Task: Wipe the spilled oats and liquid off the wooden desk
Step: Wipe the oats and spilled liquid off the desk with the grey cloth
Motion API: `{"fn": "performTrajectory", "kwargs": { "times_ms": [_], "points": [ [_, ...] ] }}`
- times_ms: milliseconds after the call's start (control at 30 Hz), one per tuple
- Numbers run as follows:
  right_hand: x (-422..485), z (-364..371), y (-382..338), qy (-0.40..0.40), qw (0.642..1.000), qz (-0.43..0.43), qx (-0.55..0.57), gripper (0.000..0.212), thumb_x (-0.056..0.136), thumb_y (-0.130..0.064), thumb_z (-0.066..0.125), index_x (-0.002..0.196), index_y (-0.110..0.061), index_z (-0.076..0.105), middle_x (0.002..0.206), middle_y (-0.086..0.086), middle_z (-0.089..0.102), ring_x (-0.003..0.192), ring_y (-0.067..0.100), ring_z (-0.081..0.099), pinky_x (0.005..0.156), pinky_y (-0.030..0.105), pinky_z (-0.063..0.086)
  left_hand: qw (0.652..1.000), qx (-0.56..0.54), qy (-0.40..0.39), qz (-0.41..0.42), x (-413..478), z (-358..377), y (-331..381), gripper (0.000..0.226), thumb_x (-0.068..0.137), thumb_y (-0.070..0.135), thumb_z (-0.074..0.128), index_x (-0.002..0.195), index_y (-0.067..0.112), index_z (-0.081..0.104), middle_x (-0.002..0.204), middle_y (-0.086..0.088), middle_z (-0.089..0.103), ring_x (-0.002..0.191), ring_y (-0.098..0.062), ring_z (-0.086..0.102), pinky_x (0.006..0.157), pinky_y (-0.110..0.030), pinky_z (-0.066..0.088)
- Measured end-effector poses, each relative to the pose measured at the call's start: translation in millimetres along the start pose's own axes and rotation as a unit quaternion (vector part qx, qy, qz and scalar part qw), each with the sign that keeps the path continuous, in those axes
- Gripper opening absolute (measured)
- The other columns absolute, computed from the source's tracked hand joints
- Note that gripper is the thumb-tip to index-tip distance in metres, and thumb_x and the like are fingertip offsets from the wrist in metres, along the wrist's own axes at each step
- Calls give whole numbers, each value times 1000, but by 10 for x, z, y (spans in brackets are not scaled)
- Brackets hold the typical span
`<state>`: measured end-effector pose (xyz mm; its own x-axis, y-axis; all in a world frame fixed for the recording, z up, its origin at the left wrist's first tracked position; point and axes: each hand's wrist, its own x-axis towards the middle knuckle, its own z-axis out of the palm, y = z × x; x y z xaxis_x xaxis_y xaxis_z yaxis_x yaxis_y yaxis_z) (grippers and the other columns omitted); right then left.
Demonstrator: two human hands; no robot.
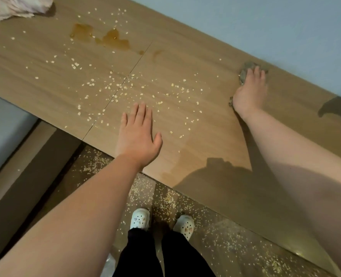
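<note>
Clearly, pale oats [119,84] and amber puddles [115,40] fleck desk [215,120]; left grip [137,134] spread, right grip [248,92] pressing cloth [248,64].

Open desk [215,124]; crumpled cloth [15,7] far-left

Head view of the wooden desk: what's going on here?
A person stands at the desk, mid clean-up. The right hand presses a grey cloth flat near the wall edge, while the left hand is spread open at the front edge. Loose oats are scattered across the middle, and a brown puddle further left is not yet wiped. A crumpled pale cloth lies at the far-left corner. More oats cover the floor around the shoes.
</note>
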<state>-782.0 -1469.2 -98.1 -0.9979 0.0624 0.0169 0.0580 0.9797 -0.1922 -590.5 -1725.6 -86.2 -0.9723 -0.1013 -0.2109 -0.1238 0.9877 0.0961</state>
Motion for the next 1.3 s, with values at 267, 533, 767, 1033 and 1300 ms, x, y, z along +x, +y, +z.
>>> {"fn": "performTrajectory", "kwargs": {
  "times_ms": [267,533,767,1033,1300],
  "points": [
    [553,15,-240,-35,985,-167,12,59,96,-3,36,153,-5,23,163,12,13,150,28,10,122,37,10,999,-19,29,-5,1,37,-8,70,98,46,26,157,12,7,165,-5,-2,151,-19,-9,123,-41,-3],
    [318,26,-335,-56,951,-300,51,59,91,2,40,149,-9,37,161,9,22,149,28,16,122,45,14,999,-24,34,-12,-4,31,3,75,92,48,17,157,13,8,165,-3,0,151,-17,-8,122,-38,-6],
    [-344,36,-425,-124,874,-467,48,61,92,6,38,150,-13,34,160,4,20,149,18,11,122,40,6,999,-28,41,-11,-3,46,-2,74,92,47,19,157,13,11,165,-3,2,151,-17,-6,121,-36,-7],
    [256,-5,-303,-47,965,-255,42,63,90,10,36,150,-9,34,161,10,22,149,29,16,122,47,16,998,-38,50,-6,3,59,-17,74,91,47,19,157,13,13,165,-3,3,151,-17,-5,121,-36,-6],
    [-367,-74,-177,-149,870,-470,16,60,95,3,34,151,-18,30,161,-2,16,148,12,6,123,41,6,997,-46,59,-8,-11,60,-13,69,96,44,24,157,13,13,165,-3,4,151,-17,-4,121,-36,-5]
  ]
}}
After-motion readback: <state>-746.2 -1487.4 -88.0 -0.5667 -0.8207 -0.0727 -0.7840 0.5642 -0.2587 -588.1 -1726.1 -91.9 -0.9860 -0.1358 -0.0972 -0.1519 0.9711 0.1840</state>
